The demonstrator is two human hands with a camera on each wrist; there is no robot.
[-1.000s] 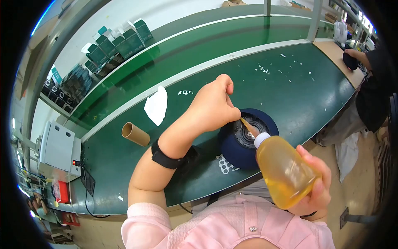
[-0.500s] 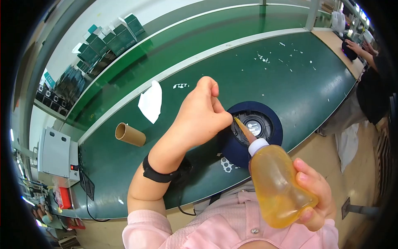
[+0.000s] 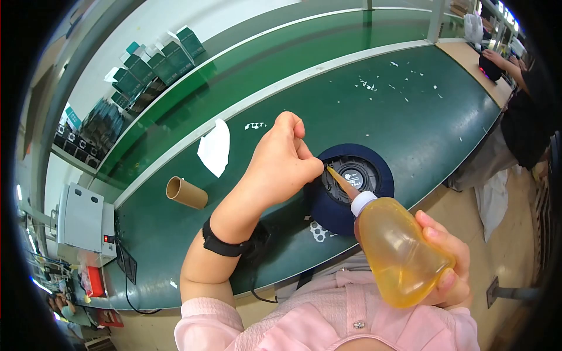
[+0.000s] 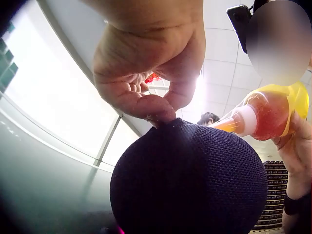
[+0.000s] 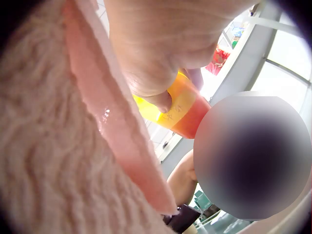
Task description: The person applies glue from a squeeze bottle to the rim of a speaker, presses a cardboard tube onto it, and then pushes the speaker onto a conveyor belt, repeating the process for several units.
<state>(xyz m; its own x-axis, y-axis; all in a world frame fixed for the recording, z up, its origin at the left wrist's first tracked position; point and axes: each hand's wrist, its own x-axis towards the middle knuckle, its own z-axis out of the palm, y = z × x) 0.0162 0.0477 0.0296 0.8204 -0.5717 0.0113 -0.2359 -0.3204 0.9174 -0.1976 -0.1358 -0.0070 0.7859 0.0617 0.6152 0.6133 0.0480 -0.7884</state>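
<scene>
A round speaker with a black ringed underside and a navy mesh cloth cover stands at the bench's near edge, underside up. At the left of its rim, my left hand pinches the cloth edge between thumb and forefinger, the other fingers curled in. My right hand grips a squeeze bottle of amber liquid around its body. The bottle is tilted, and its narrow nozzle points at the rim, its tip right beside my left fingertips. In the right wrist view, fingers wrap the bottle.
On the green bench lie a cardboard tube, a white paper piece and perforated white scraps. A grey machine stands at the left end. Green boxes line the back. Another person works at the right.
My left hand and the nozzle tip have shifted left along the speaker's rim together. The speaker's underside shows more fully, with its label in view. Both grips stay the same.
</scene>
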